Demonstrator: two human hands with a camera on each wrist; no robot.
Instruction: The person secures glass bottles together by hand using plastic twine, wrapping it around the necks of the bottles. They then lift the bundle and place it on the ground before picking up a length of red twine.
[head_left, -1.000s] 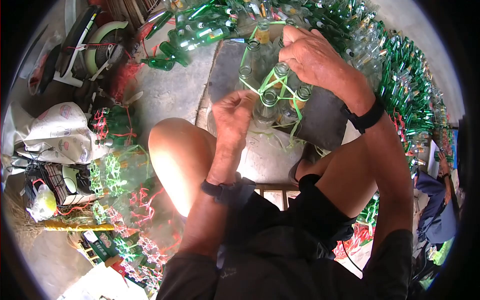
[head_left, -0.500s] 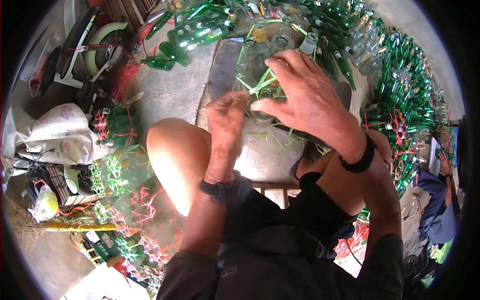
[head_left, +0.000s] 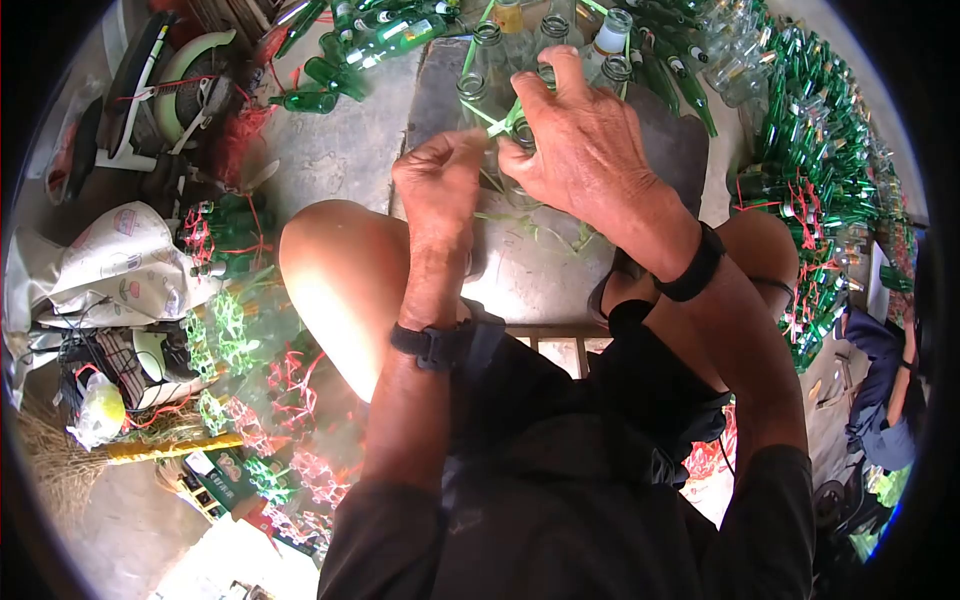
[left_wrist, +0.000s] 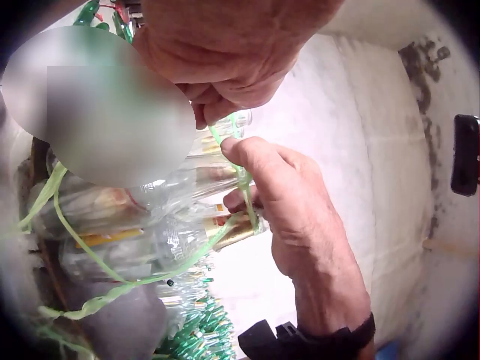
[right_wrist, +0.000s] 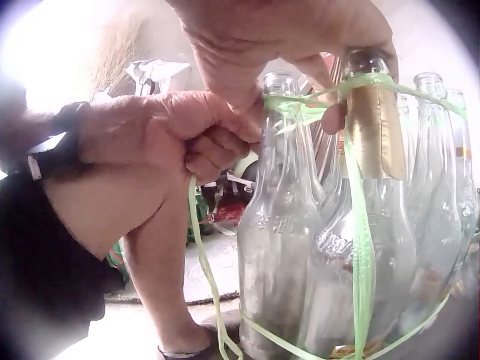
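Note:
Several clear glass bottles (right_wrist: pixel 270 217) stand upright in a bundle, with green plastic strapping (right_wrist: pixel 361 255) looped round their necks and lower bodies. My left hand (head_left: pixel 440 185), at the bundle's near left side, pinches the strapping; a loose length hangs below its curled fingers in the right wrist view. Over the near bottles, my right hand (head_left: pixel 590 150) bends its spread thumb and fingers down round a bottle neck, beside a bottle with a gold foil neck (right_wrist: pixel 375 131). The left wrist view has this right hand (left_wrist: pixel 289 199) at the bottle mouths, against the strapping.
Piled green bottles (head_left: pixel 810 150) fill the right side and the back. A dark board (head_left: pixel 660 150) lies under the bundle. Strapped bottle bundles (head_left: pixel 225 335), a white sack (head_left: pixel 120 260) and a wheel (head_left: pixel 200 85) are at left. Another person's arm (head_left: pixel 900 390) shows at far right.
My right hand has come from the bundle's far right side to the near bottles, close to the left hand. The left hand keeps its pinch. The head view has shifted, so the bundle appears higher.

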